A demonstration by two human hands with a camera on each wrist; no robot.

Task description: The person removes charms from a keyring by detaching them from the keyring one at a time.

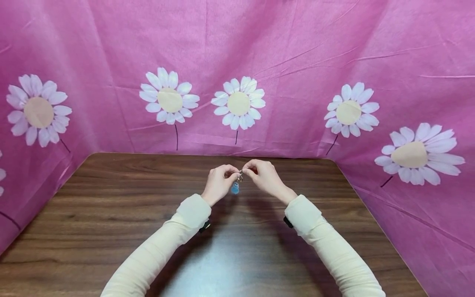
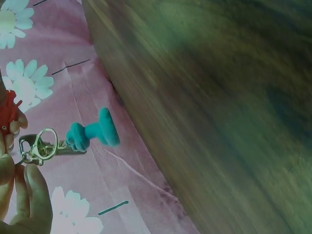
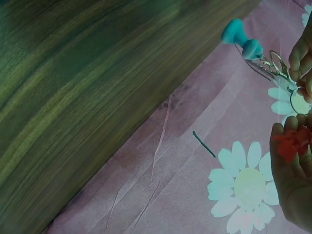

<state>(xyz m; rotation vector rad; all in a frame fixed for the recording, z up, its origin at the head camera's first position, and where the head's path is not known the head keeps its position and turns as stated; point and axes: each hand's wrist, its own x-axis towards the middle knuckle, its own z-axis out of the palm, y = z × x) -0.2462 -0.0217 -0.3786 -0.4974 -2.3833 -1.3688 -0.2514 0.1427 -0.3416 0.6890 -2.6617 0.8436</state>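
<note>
Nearest, two cream sleeves [image 1: 167, 243] reach out over the dark wood-grain tabletop [image 1: 92, 214]. Above its middle the left hand [image 1: 218, 183] and the right hand [image 1: 264, 176] meet, raised clear of the surface. Each grip is closed in a fingertip pinch on the silver metal key-ring clasp [image 1: 240, 176], the left from one side, the right from the other. The small turquoise rubber charm [image 1: 235, 188] hangs just below the clasp, between the two hands and touching neither. In the left wrist view the clasp [image 2: 40, 147] sits against the fingers [image 2: 34, 195] with the charm [image 2: 92, 132] dangling outward. A small red thing shows by the fingertips; I cannot tell what it is. To work the clasp well, I judge one hand should hold steady while the other opens it. Beyond stands the pink cloth with white daisies [image 1: 237, 62].
</note>
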